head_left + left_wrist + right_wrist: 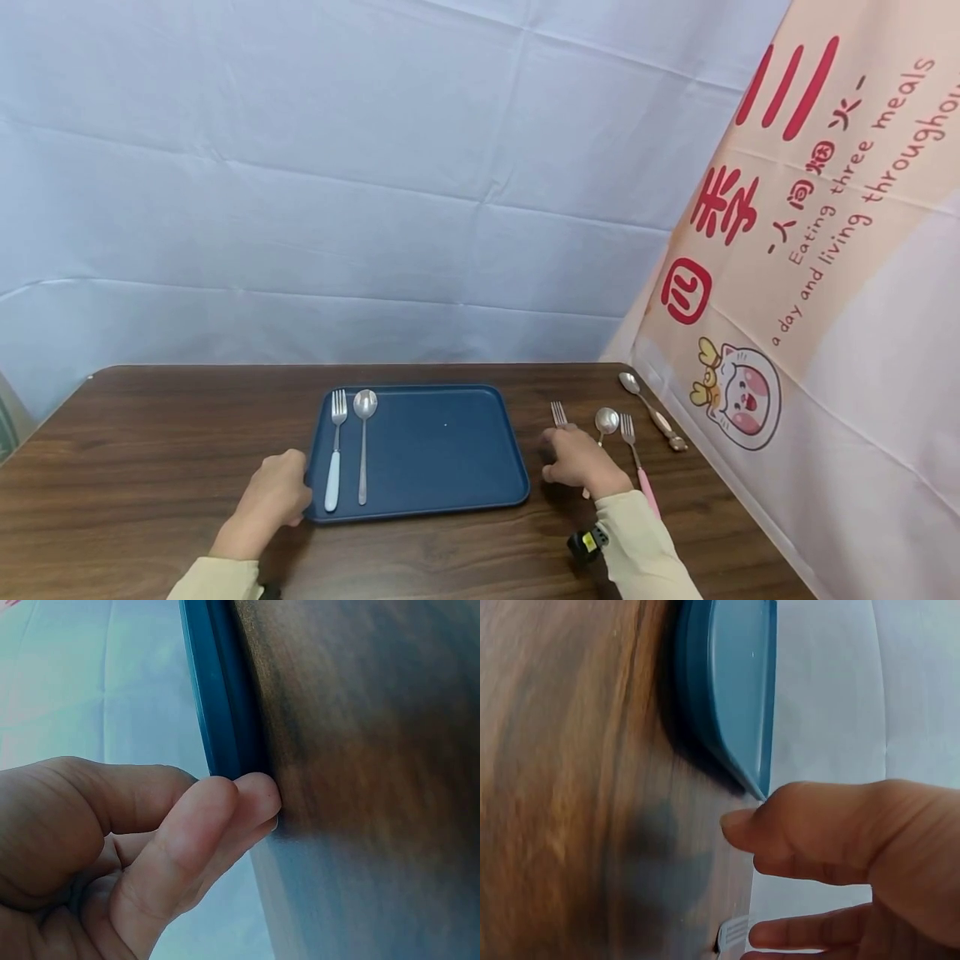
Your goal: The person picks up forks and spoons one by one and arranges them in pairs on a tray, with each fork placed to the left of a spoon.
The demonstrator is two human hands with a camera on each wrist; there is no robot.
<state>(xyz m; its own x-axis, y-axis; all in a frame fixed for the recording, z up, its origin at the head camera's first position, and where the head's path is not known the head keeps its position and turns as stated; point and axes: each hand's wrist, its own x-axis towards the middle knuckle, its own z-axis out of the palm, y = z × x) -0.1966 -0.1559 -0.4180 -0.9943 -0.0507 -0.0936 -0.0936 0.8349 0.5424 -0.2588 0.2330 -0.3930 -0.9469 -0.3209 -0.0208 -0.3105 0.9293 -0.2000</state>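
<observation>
From afar I am viewing a dark counter, where a blue tray is lying near the middle. The left hand is pinching the tray's left edge, while the right hand, fingers loosely apart and seemingly holding nothing, is hovering by a half-covered fork right of the tray. A pale-handled fork and plain spoon are lying on the tray, so I am guessing one-third is done, with the half-covered fork, ornate spoon, pink-handled fork and round spoon remaining.

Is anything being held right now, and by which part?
The blue rectangular tray, pinched toward the near end of its left rim by the left grip; nothing visibly held in the right grip.
</observation>
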